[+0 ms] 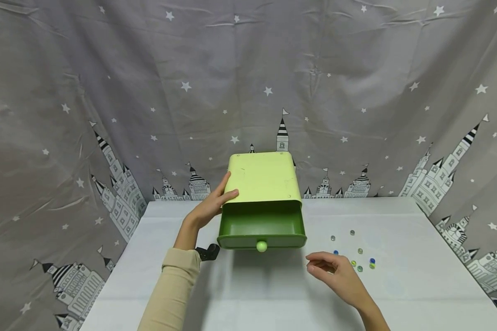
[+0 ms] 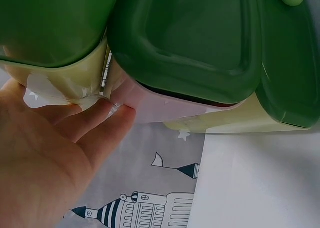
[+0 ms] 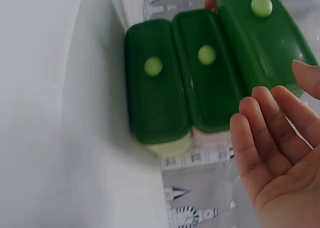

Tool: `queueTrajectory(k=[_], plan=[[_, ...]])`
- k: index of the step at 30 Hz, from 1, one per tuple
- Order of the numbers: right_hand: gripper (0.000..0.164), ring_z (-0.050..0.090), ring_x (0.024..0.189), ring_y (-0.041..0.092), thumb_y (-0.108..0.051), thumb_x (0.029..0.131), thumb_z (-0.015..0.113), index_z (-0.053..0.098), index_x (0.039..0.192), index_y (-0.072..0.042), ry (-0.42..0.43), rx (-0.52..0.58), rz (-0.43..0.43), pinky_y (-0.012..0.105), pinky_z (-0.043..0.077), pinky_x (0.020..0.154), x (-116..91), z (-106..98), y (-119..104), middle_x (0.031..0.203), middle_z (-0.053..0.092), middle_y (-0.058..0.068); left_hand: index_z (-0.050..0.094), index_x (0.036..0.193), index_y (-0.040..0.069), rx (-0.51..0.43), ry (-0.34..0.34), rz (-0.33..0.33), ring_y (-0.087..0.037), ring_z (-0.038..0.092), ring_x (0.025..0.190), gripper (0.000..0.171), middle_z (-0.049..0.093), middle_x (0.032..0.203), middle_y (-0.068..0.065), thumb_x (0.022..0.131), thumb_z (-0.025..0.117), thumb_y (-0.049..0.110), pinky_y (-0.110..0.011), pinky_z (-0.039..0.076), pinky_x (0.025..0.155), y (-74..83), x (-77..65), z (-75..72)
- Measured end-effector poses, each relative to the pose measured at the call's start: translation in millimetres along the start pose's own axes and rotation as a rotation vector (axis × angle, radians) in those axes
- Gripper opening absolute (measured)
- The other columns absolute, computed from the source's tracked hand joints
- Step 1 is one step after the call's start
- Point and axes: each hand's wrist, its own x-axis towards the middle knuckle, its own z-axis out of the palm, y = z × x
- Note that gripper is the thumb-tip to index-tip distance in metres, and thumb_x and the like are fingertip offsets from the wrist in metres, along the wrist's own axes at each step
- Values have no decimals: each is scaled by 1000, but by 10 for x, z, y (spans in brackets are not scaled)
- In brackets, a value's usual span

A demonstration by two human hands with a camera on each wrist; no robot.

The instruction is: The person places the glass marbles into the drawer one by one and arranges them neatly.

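A stacked chest of drawers [image 1: 262, 177] has a pale yellow-green top shell, and its top dark green drawer [image 1: 262, 241] is pulled out with nothing visible inside. The two lower drawers [image 3: 155, 102] are pushed in, each with a light green round knob. Against the chest's left side rests my left hand [image 1: 211, 204], fingers fairly straight and thumb near the top edge. In front of the drawer and to its right, my right hand [image 1: 335, 276] hovers with loosely bent fingers, holding nothing visible. Several glass marbles [image 1: 360, 251] lie just beyond it.
The chest stands on a white tabletop [image 1: 418, 276], near its back edge. A grey curtain [image 1: 170, 92] printed with castles and stars hangs behind and at the sides. A small black device [image 1: 208, 252] sits at my left wrist.
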Motion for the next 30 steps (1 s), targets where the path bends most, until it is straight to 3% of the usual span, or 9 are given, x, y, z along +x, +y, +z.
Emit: queueTrajectory(k=[5, 13, 17, 25, 30], plan=[[22, 67, 85, 14, -11, 91, 71, 71, 109, 2, 92, -11, 23, 27, 54, 75, -3, -85, 111, 95, 71, 5, -3, 155, 47, -2, 0, 4, -31, -1, 149, 79, -12, 163, 7, 100, 53, 47, -70, 11, 108, -14, 1, -13], [17, 66, 86, 12, -10, 90, 73, 72, 105, -2, 232, -101, 49, 26, 54, 76, 44, -172, 365, 98, 70, 14, -4, 155, 48, -7, -10, 6, -31, -2, 149, 78, -13, 162, 8, 100, 52, 46, -70, 10, 108, -22, 0, -9], [17, 64, 89, 11, -8, 89, 73, 72, 105, -1, 286, -133, 47, 25, 53, 79, 54, -187, 436, 100, 70, 12, -4, 155, 48, -10, -12, 6, -31, -2, 149, 79, -13, 162, 8, 100, 53, 47, -71, 10, 108, -17, -7, -6], [22, 63, 89, 11, -2, 89, 72, 70, 109, 6, 345, -206, 35, 22, 51, 78, 104, -220, 603, 104, 69, 15, -3, 155, 47, -7, -5, 9, -31, -2, 149, 80, -13, 162, 9, 99, 54, 48, -71, 10, 108, 0, -17, -2], [25, 64, 93, 22, -3, 88, 72, 69, 111, 8, 375, -247, 48, 22, 51, 80, 102, -236, 668, 105, 68, 16, -2, 155, 48, -11, 1, 5, -30, -1, 149, 79, -12, 162, 9, 100, 54, 46, -70, 11, 108, -3, -6, 5]])
